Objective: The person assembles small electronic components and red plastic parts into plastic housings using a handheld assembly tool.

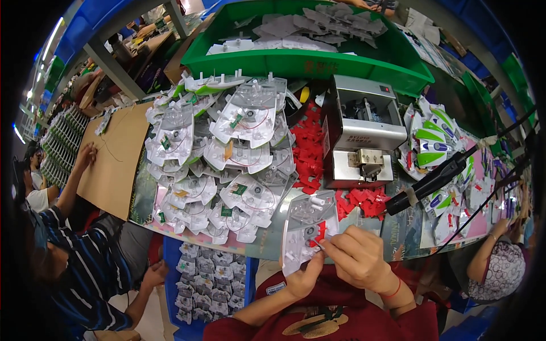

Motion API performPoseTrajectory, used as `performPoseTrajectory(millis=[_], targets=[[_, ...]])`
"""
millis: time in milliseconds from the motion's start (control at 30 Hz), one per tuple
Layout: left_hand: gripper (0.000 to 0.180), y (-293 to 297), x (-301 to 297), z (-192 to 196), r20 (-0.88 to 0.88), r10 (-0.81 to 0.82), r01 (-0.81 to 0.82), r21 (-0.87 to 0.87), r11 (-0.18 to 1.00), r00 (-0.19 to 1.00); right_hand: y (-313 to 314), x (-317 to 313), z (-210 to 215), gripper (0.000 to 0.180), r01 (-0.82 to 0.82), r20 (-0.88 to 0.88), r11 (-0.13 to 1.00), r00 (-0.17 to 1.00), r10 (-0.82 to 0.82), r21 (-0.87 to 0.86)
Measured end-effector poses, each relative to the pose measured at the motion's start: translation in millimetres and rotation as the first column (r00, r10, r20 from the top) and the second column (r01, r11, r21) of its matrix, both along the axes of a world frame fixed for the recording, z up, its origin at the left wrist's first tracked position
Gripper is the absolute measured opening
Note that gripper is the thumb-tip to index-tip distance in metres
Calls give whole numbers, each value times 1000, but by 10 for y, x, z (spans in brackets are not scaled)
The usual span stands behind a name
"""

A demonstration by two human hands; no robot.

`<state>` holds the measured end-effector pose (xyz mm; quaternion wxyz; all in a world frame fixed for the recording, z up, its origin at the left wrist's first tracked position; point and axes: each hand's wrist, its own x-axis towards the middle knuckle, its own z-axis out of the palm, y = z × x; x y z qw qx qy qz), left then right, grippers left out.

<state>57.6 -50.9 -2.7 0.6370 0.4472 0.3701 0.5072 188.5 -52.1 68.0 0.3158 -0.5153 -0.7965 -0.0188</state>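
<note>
My left hand (304, 278) grips the lower end of a white plastic shell (293, 233), holding it tilted up over the table's front edge. Posts and a round dark part show on its inner face. At the shell's right side, my right hand (361, 258) is closed in a pinch on a small red plastic piece (321, 231) that lies against the shell. The fingertips partly cover that piece. Just beyond the hands is a loose heap of similar red pieces (361, 203).
White shells with green circuit boards (244, 116) are stacked at left. A silver-black machine (367, 119) stands beyond my hands, near a green bin (250, 61). A black rod-like tool (429, 182) slants in at right. Below is a blue crate (170, 284); people sit either side.
</note>
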Motion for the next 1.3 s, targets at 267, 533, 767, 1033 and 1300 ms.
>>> performPoseTrajectory(millis=[267,533,767,1033,1300], targets=[[34,2,-295,-331,-97,58,-58,2,998,994,-77,-224,-158,24,-1,-80,988,997,-12,-154],[39,104,-702,-221,-113,55,-74,-173,982,992,46,-27,-289,19,-69,-323,969,946,-11,-237],[31,107,-771,-249,-5,-250,223,-430,875,968,518,93,-579,22,210,189,955,967,-172,-207],[35,149,-761,-247,46,-343,323,-471,820,938,613,114,-739,22,257,278,949,939,-201,-182],[43,473,-603,28,260,-602,645,-459,611,755,315,267,52,13,-224,-599,821,782,-170,-525]])
